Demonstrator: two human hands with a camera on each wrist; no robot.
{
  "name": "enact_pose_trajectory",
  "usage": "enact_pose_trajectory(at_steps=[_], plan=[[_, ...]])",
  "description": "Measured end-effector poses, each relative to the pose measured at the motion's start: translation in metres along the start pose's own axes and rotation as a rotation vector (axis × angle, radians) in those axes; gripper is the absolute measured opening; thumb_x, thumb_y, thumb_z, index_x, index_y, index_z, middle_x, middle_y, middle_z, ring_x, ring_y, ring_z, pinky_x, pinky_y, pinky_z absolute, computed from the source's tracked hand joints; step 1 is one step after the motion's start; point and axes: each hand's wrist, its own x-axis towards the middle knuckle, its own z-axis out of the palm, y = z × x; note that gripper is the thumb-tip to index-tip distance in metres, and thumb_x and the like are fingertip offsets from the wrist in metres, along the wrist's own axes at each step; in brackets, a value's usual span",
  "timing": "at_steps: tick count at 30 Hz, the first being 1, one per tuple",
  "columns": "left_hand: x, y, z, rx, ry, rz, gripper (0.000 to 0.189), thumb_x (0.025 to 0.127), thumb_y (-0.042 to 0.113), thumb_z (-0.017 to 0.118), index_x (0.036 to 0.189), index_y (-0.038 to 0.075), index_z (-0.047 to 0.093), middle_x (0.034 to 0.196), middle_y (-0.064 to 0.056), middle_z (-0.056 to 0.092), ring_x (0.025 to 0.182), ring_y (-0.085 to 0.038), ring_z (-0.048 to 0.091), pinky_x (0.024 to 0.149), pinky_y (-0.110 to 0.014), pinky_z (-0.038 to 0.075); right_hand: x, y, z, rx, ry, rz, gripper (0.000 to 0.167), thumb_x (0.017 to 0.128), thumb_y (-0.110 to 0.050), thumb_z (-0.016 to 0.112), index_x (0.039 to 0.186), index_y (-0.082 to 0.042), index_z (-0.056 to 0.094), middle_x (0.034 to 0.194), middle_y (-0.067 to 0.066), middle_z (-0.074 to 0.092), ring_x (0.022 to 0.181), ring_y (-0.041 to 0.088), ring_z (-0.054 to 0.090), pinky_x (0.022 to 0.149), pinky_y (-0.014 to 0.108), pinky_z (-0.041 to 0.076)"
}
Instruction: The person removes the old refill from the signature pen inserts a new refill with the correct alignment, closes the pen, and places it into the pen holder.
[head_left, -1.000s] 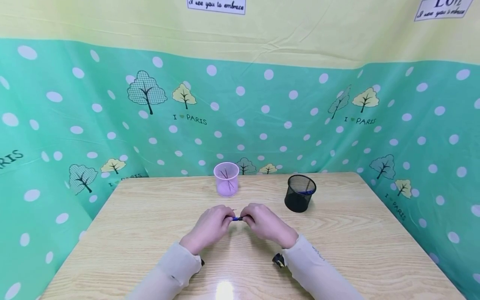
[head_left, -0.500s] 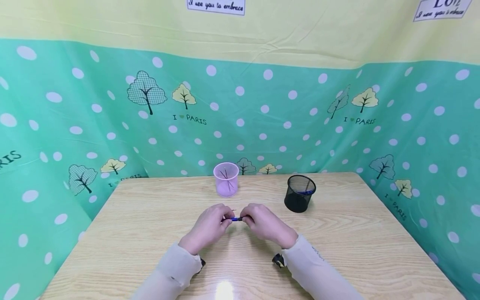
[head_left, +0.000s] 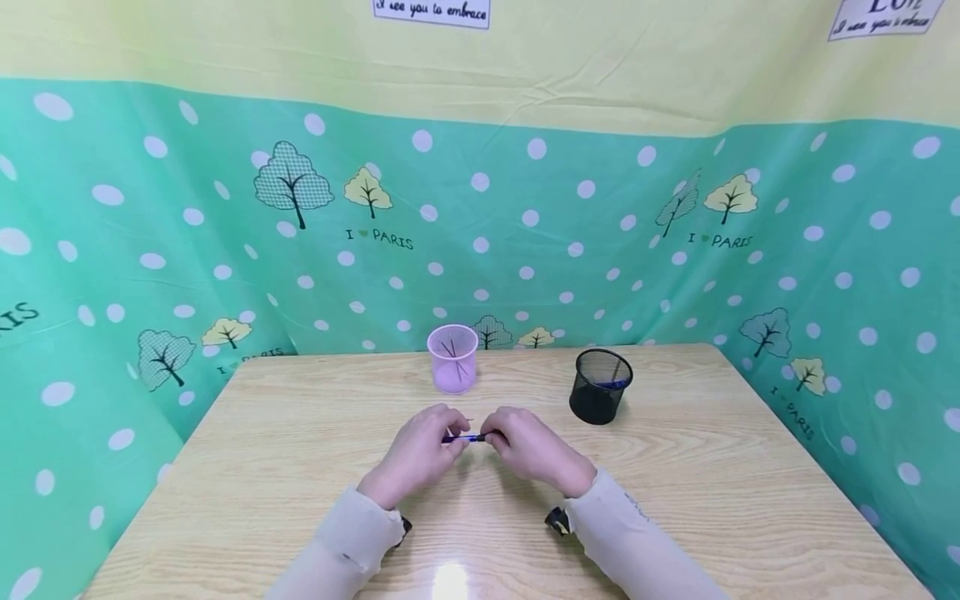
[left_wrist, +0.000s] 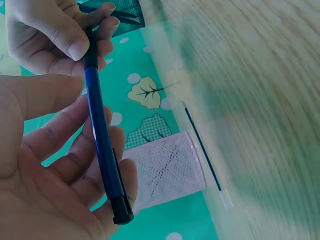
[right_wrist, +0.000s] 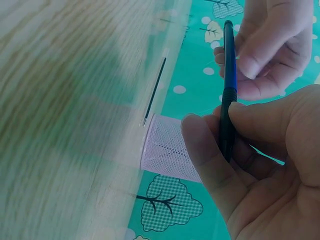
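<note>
A blue ballpoint pen (left_wrist: 102,125) with a black grip section and black clip end is held level between both hands, over the table. My right hand (head_left: 527,442) pinches the black grip end between thumb and fingers. Loosely spread, the fingers of my left hand (head_left: 420,450) lie behind the blue barrel, and the left thumb stands off it in the left wrist view. A thin dark ink refill (left_wrist: 202,150) lies on the tabletop just beyond the hands; the right wrist view shows the same refill (right_wrist: 155,92). The pen's tip is hidden in the right hand.
A lilac mesh pen cup (head_left: 453,379) with several thin refills stands at the back of the wooden table (head_left: 300,417). To its right is a black mesh cup (head_left: 596,407) with blue pens inside. A green dotted cloth (head_left: 480,208) hangs behind and at the sides.
My left hand has loosened its pinch on the pen, its fingers lifting and spreading slightly, so more of the barrel shows. The right hand stays in place, pinching the grip end.
</note>
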Motion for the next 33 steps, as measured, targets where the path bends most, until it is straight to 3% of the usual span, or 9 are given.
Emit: enact_pose_trajectory(at_steps=[9,18,27,33], plan=[[0.0,-0.007,-0.002,-0.007,-0.044,0.009,0.016,0.095,0.015,0.057,0.1,0.01,0.071,0.097,-0.001,0.067,0.089,-0.017,0.062,0.079,-0.038,0.05,-0.001,0.001,-0.001,0.002,0.018,-0.003,0.01,0.09,-0.003,0.061,0.092,-0.007,0.071,0.085,-0.003,0.063,0.079,0.007,0.058,0.072,0.025,0.051],[-0.001,-0.01,-0.001,0.014,-0.108,0.035,0.017,0.093,0.007,0.055,0.101,0.007,0.07,0.08,0.006,0.062,0.075,-0.01,0.057,0.074,-0.036,0.05,0.0,0.001,-0.001,0.013,0.008,0.011,0.011,0.091,-0.005,0.061,0.093,-0.009,0.071,0.085,-0.005,0.062,0.077,0.005,0.056,0.071,0.022,0.05],[-0.001,-0.009,-0.001,-0.007,-0.079,0.027,0.01,0.089,0.007,0.063,0.094,0.012,0.07,0.091,0.002,0.065,0.083,-0.014,0.059,0.076,-0.037,0.049,0.0,0.001,-0.001,0.012,0.0,0.017,0.01,0.091,-0.006,0.061,0.092,-0.009,0.071,0.084,-0.006,0.061,0.076,0.005,0.056,0.069,0.022,0.05],[0.0,-0.007,-0.002,0.012,-0.066,0.012,0.01,0.085,0.008,0.069,0.092,0.015,0.069,0.086,0.006,0.061,0.078,-0.011,0.056,0.071,-0.033,0.048,0.0,0.001,-0.001,0.008,-0.002,0.02,0.01,0.091,-0.006,0.061,0.092,-0.01,0.071,0.084,-0.006,0.061,0.076,0.005,0.056,0.07,0.022,0.05]])
